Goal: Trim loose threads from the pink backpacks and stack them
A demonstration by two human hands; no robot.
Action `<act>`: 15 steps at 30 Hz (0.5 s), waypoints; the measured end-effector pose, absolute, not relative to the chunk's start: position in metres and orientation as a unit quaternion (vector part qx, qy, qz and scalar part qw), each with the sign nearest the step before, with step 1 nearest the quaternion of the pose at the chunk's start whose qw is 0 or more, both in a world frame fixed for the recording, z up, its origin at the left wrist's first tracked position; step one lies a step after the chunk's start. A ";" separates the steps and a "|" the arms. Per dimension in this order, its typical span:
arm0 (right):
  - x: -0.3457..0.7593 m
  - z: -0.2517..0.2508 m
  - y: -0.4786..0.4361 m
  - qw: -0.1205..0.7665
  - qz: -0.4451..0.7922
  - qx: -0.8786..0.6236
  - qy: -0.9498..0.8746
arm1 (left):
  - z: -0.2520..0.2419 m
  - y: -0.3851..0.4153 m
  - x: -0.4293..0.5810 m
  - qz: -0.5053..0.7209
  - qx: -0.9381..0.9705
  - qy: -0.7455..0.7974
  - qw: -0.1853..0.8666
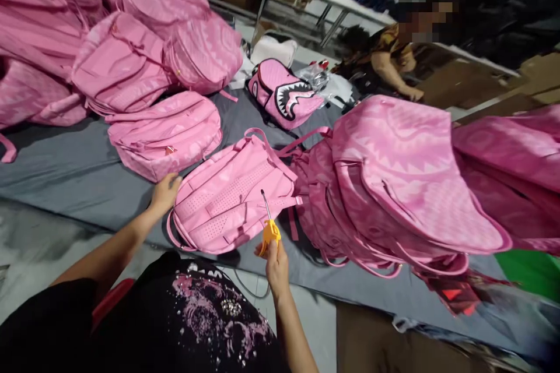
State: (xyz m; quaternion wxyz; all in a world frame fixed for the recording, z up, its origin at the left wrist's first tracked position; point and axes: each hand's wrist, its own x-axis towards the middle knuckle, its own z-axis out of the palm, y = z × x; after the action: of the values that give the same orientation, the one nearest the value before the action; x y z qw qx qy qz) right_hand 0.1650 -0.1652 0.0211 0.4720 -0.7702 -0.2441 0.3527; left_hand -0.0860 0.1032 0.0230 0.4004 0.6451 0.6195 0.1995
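A pink backpack [245, 178] lies on the grey-covered table with its padded back panel and straps facing up. At its left edge, my left hand [165, 193] holds the side, the fingers partly hidden against the fabric. My right hand [276, 259] is closed around a yellow-handled tool [271, 232] with a thin metal shaft and a dark tip. The tip points up and away from me, over the back panel; whether it touches the fabric I cannot tell. Another pink backpack [168, 134] lies just beyond my left hand.
More pink backpacks [402, 175] crowd the right side, and others [122, 64] are piled at the far left. A pink shark-mouth bag [286, 93] sits behind the middle. Across the table, a person [394, 64] works near cardboard. Grey cloth [56, 157] covers the table.
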 end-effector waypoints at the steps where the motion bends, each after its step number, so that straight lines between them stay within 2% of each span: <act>1: 0.166 0.025 -0.163 0.468 0.367 -0.766 -0.244 | 0.024 0.095 -0.079 0.183 0.710 0.580 0.354; 3: 0.172 0.037 -0.157 0.455 0.387 -0.761 -0.253 | 0.022 0.079 -0.058 0.097 0.823 0.498 0.254; 6: 0.179 0.058 -0.145 0.427 0.411 -0.754 -0.283 | 0.014 0.062 -0.029 -0.057 0.866 0.469 0.165; 8: 0.186 0.070 -0.137 0.403 0.427 -0.752 -0.300 | 0.006 0.056 -0.021 -0.086 0.866 0.474 0.134; 10: 0.198 0.079 -0.126 0.386 0.425 -0.760 -0.306 | 0.001 0.054 -0.024 -0.060 0.870 0.474 0.122; 12: 0.217 0.085 -0.111 0.380 0.412 -0.770 -0.304 | -0.001 0.053 -0.033 -0.005 0.867 0.469 0.166; 15: 0.252 0.089 -0.079 0.355 0.387 -0.795 -0.305 | 0.000 0.057 -0.053 0.097 0.807 0.438 0.383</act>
State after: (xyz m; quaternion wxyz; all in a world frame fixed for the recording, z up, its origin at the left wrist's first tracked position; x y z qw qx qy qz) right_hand 0.2521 -0.0787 0.0888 0.3548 -0.7949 -0.3046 0.3866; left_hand -0.0525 0.0566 0.0003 0.3833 0.8073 0.4381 0.0972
